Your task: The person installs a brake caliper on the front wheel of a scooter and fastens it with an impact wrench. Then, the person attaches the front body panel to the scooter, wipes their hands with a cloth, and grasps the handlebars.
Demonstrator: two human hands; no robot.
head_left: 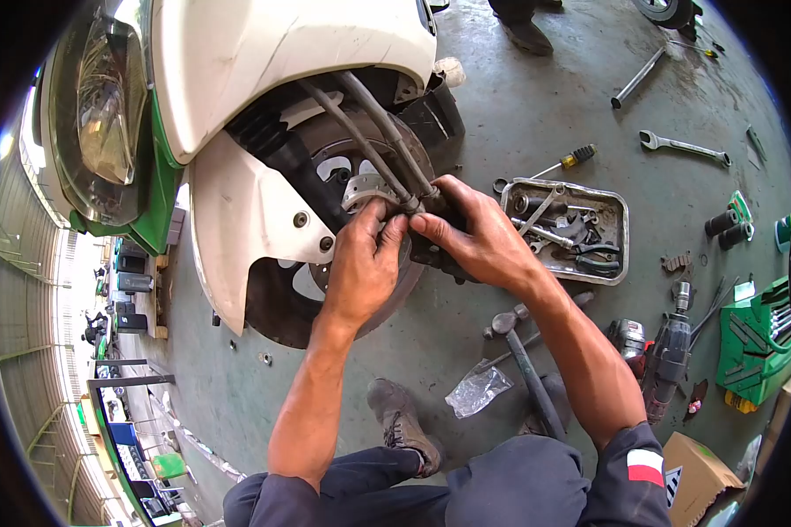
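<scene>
Both hands were at the lower ends of two dark hoses that ran down from under the white body panel point(281, 53), in front of the wheel point(395, 299). Left hand point(360, 263): thumb and fingers closed narrowly at the hose end fitting point(410, 205). Right hand point(479, 233): thumb against the same fitting, fingers curled round behind; their exact grip could not be told. Hoses point(369, 145) side by side, slanting, close to the black shock absorber point(303, 167).

On the floor point(466, 342), beside the right forearm: metal tray point(626, 237) of pliers and wrenches. Yellow-handled screwdriver point(578, 156) near its upper edge. Hammer point(527, 364) nearer the person's knees, clear plastic bag point(479, 389) just beside it.
</scene>
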